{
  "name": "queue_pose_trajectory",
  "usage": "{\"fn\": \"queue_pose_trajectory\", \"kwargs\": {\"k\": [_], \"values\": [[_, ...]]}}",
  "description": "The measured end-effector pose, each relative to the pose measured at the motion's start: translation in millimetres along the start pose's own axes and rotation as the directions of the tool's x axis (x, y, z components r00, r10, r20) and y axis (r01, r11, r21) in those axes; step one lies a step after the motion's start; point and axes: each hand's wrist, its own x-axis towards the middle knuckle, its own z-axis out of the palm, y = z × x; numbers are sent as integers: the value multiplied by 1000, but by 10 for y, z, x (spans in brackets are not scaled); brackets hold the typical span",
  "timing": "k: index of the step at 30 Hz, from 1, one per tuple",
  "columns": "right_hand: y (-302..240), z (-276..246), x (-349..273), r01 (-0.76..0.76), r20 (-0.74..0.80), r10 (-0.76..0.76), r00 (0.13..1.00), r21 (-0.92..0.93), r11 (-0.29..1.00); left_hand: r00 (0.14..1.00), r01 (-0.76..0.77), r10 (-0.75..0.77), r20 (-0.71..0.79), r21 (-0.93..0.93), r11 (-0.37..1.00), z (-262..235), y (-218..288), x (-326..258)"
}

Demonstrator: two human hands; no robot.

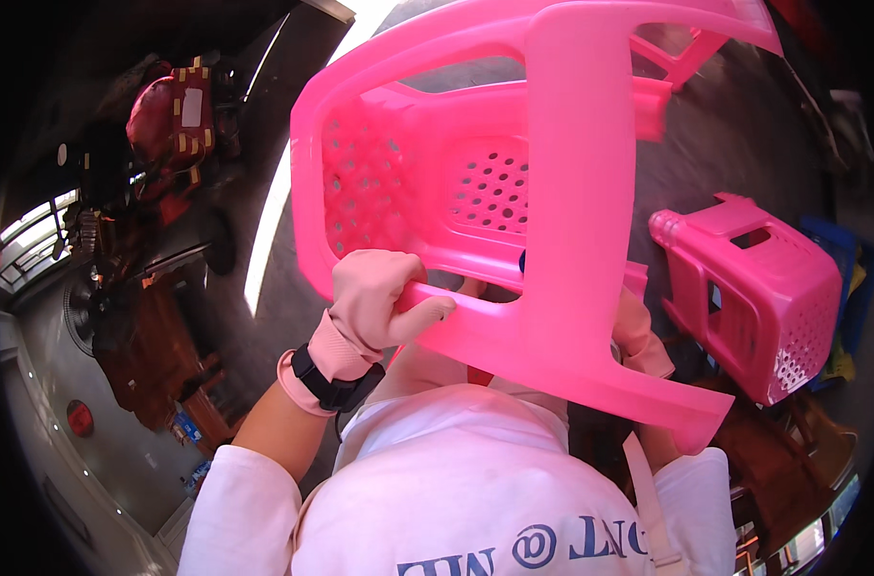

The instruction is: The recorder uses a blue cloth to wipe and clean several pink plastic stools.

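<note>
A large pink plastic chair (581,192) with perforated panels is held up in front of my body, tilted on its side. My left hand (374,302), in a pink rubber glove with a black band at the wrist, is closed round the chair's near edge, the thumb lying on top. On the other side, my right hand (638,336) shows only in part, also in a pink glove. It is close against the chair, behind a broad upright part that hides its fingers, so its grip cannot be made out.
To the right, a pink plastic stool (754,288) lies on its side, with blue and yellow items (845,278) behind it. Dark wooden furniture (802,451) stands at the lower right. Over on the left are a fan (82,312) and a red bundle (173,120). The floor (734,125) is grey.
</note>
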Motion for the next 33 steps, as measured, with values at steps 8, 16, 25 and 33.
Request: {"fn": "queue_pose_trajectory", "kwargs": {"k": [8, 16, 25, 33], "values": [[193, -197, 327, -40, -117, -134, 984, -878, 476, 997, -66, 66, -30, -25, 997, 49, 32, 17], [456, -689, 32, -189, -305, -124, 944, -811, 554, 998, -69, 70, 9, -6, 998, 7, 21, -24], [-530, -879, -1066, 172, -457, -28, 889, 277, 945, 978, -131, 100, -183, -164, 978, -46, 45, -86], [-2078, -554, -2140, 146, -558, -201, 805, -142, 979, 999, 44, -42, 22, -92, 995, -926, 0, 157]]}}
